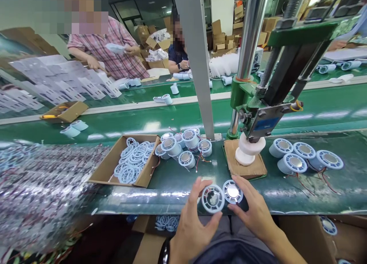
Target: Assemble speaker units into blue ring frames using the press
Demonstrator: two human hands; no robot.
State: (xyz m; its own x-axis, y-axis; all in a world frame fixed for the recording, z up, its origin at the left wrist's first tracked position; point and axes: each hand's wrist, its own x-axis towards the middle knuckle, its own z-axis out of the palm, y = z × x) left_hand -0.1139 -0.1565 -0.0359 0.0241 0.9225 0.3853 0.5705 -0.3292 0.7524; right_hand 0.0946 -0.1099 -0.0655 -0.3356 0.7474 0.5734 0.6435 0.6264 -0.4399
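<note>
Near the bench's front edge, my left hand (pixel 192 225) is closed round a light-blue spoked ring (pixel 213 209), thumb and fingers at its rim. The ring's middle looks dark with a pale smear; whether it is a hole or a clear cover cannot be told. My right hand (pixel 254 210) grips a light-blue round motor housing (pixel 233 191) with a silver disc in its face. The two pieces sit side by side, almost touching. Just beyond them stands a green hand press (pixel 258 114), its white round pressing head (pixel 251 144) over a white round block (pixel 244 157) on a cardboard-covered base (pixel 259 172).
Several motor housings with wires stand left (pixel 186 159) and right (pixel 296 162) of the press. A cardboard box (pixel 96 174) holds blue rings; bagged parts (pixel 51 195) lie further left. A grey post (pixel 197 57) rises behind. Two people work across the green conveyor (pixel 129 120).
</note>
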